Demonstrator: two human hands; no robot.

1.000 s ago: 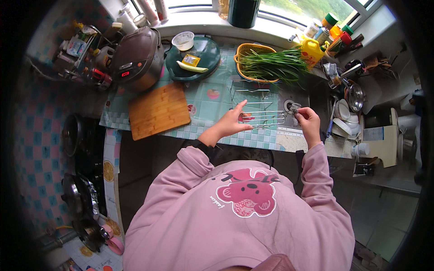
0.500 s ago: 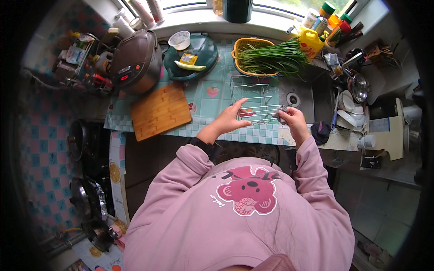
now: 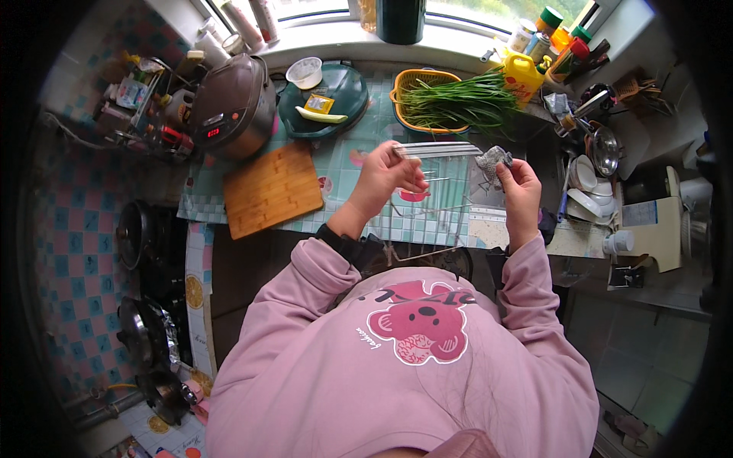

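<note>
My left hand (image 3: 384, 182) grips a metal wire rack (image 3: 443, 149) by its left end, lifted above the counter's front edge. The rack's parallel bars stretch to the right, while its thin wire legs hang down and look faint and blurred. Between the fingertips of my right hand (image 3: 522, 187) is a crumpled silver-grey steel wool scrubber (image 3: 491, 162). It is at the right end of the bars; whether it touches them I cannot tell.
A wooden cutting board (image 3: 273, 188) lies left on the counter, below a rice cooker (image 3: 234, 103). Green leafy stalks (image 3: 458, 103) fill a yellow basket (image 3: 395, 95) at the back. The sink (image 3: 534, 156), with stacked bowls (image 3: 584, 172) beyond, is on the right.
The rack has been raised and turned, its bars now higher and its legs hanging toward me. My left hand has closed on its left end. My right hand has risen with the scrubber.
</note>
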